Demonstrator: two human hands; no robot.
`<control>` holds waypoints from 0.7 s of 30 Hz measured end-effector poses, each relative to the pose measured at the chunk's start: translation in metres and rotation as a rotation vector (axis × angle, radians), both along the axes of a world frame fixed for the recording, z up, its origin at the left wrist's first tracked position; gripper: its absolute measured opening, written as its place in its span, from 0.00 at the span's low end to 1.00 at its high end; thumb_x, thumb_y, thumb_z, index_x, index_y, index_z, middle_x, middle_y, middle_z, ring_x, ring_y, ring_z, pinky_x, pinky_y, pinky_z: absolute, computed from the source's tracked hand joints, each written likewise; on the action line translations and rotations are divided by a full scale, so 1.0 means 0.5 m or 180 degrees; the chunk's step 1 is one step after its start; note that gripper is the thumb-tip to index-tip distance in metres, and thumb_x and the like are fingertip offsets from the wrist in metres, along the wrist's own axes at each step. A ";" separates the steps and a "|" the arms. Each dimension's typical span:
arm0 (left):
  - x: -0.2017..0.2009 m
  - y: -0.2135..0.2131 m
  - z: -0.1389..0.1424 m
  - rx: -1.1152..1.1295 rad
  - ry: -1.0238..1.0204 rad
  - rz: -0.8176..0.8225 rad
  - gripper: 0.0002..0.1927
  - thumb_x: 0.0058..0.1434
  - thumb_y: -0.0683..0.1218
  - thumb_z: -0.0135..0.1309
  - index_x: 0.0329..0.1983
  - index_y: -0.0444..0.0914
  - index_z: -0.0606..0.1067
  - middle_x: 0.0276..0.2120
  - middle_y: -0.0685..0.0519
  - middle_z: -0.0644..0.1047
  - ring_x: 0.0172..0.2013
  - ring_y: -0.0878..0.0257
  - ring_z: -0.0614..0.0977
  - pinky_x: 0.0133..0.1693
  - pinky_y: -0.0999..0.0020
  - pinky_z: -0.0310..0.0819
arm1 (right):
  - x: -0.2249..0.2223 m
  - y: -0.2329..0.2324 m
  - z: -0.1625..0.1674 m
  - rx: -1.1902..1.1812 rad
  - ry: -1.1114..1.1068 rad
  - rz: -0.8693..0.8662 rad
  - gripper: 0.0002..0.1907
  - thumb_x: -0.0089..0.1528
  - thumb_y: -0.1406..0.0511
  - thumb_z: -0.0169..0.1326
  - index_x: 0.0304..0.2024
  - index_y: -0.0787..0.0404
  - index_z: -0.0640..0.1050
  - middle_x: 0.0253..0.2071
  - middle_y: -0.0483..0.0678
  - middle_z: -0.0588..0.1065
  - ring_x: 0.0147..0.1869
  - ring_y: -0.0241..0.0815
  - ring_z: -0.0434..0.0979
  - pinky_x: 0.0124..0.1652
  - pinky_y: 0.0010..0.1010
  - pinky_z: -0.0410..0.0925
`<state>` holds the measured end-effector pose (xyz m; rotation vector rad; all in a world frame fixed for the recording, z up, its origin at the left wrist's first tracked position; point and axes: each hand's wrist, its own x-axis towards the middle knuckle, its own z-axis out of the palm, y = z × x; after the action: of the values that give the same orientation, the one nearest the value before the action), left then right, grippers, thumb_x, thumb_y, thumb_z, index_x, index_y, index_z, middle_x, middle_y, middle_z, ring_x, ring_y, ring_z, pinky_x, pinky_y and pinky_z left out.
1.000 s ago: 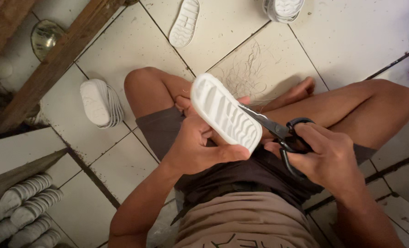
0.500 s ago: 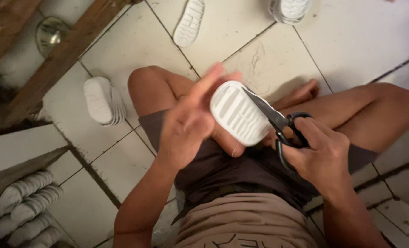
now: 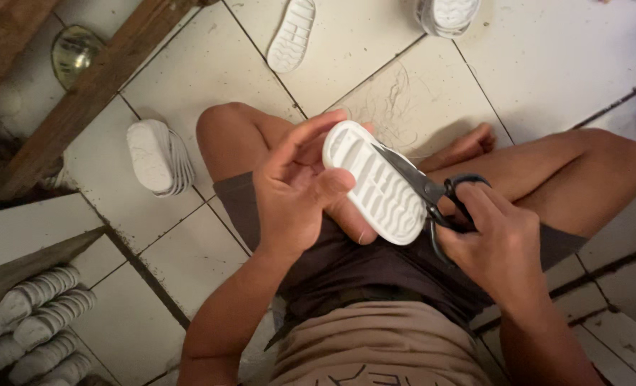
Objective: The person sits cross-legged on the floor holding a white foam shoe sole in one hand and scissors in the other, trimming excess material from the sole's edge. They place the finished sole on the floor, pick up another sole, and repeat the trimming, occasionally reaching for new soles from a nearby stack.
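Since half a second ago, the white shoe sole (image 3: 376, 187) has turned in the left hand (image 3: 300, 193), its ribbed tread now facing up, and the scissors (image 3: 432, 196) have slid along its right edge. That left hand clasps the sole from the left, thumb pressed on the tread and fingers spread behind it, above the person's lap. Beside it, the right hand (image 3: 500, 246) grips the black scissor handles, fingers through the loops, blades narrowly parted against the sole's rim. On the tiled floor (image 3: 547, 64), a stack of soles (image 3: 159, 156) lies near the left knee, a single sole (image 3: 291, 34) lies near the far edge, and more rows (image 3: 36, 322) crowd the near left corner.
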<state>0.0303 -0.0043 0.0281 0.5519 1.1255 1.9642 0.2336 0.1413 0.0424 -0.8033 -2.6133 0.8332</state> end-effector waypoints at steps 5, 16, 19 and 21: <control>0.022 0.003 0.003 -0.0014 0.0218 0.0041 0.30 0.69 0.43 0.66 0.68 0.25 0.67 0.58 0.37 0.78 0.60 0.54 0.81 0.65 0.61 0.78 | 0.006 -0.010 -0.005 -0.0016 0.0130 -0.0008 0.18 0.54 0.72 0.68 0.42 0.73 0.75 0.34 0.57 0.76 0.33 0.49 0.80 0.31 0.34 0.71; 0.034 -0.021 -0.012 -0.0184 0.0274 0.0071 0.30 0.68 0.43 0.66 0.69 0.26 0.71 0.53 0.43 0.80 0.51 0.65 0.83 0.56 0.71 0.79 | 0.006 -0.010 0.007 -0.0099 -0.0038 0.0072 0.18 0.51 0.74 0.67 0.41 0.72 0.75 0.35 0.57 0.76 0.35 0.52 0.80 0.33 0.36 0.71; 0.034 -0.022 -0.016 -0.0169 0.0229 0.0032 0.29 0.68 0.45 0.65 0.67 0.26 0.72 0.53 0.44 0.81 0.51 0.65 0.83 0.57 0.72 0.79 | 0.003 -0.007 0.015 -0.0153 -0.0109 0.0074 0.16 0.52 0.74 0.66 0.40 0.71 0.75 0.34 0.56 0.76 0.35 0.52 0.80 0.33 0.36 0.71; 0.033 -0.023 -0.018 -0.0239 0.0148 -0.0015 0.29 0.69 0.48 0.65 0.66 0.26 0.73 0.52 0.44 0.81 0.50 0.66 0.83 0.56 0.72 0.79 | 0.004 -0.002 0.021 -0.0297 -0.0083 0.0124 0.18 0.49 0.74 0.66 0.40 0.71 0.75 0.36 0.55 0.77 0.36 0.50 0.81 0.34 0.35 0.72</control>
<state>0.0466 -0.0158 0.0191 0.5623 1.2205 1.9055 0.2355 0.1404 0.0527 -0.7948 -2.6376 0.9681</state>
